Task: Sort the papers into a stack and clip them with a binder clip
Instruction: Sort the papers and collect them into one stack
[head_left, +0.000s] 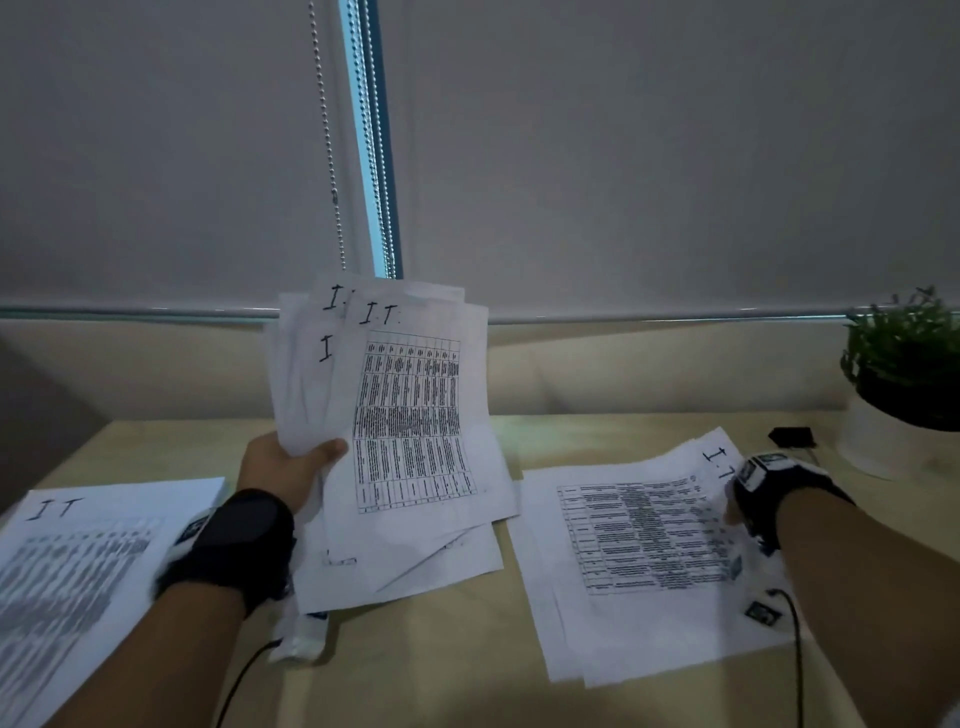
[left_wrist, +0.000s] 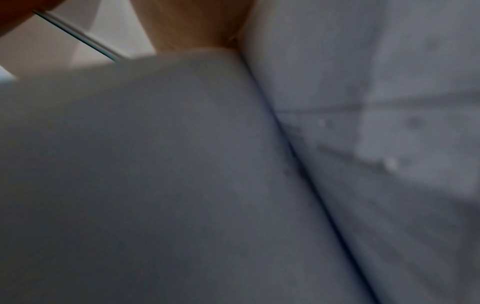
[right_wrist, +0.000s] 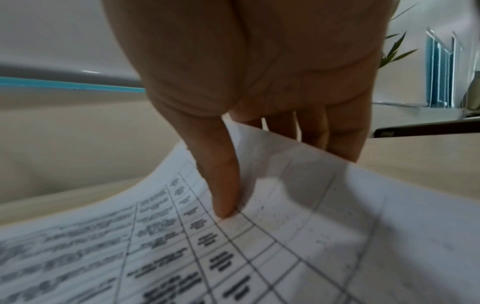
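Observation:
My left hand (head_left: 291, 462) grips a fanned bunch of printed sheets (head_left: 400, 405) marked "I.T", held upright above the table; in the left wrist view the sheets (left_wrist: 233, 164) fill the frame, blurred. My right hand (head_left: 737, 499) pinches the right edge of the top sheet of a loose pile (head_left: 639, 551) lying on the table; the thumb lies on top of the sheet (right_wrist: 298, 226) and the fingers (right_wrist: 337, 135) go under its lifted edge. A further pile (head_left: 88, 566) lies at the left. A black binder clip (head_left: 792, 436) sits on the table beyond my right hand.
A potted plant (head_left: 904, 384) in a white pot stands at the far right. Window blinds with bead chains (head_left: 332, 156) hang behind the wooden table (head_left: 441, 665). Cables run from both wrist cameras over the table.

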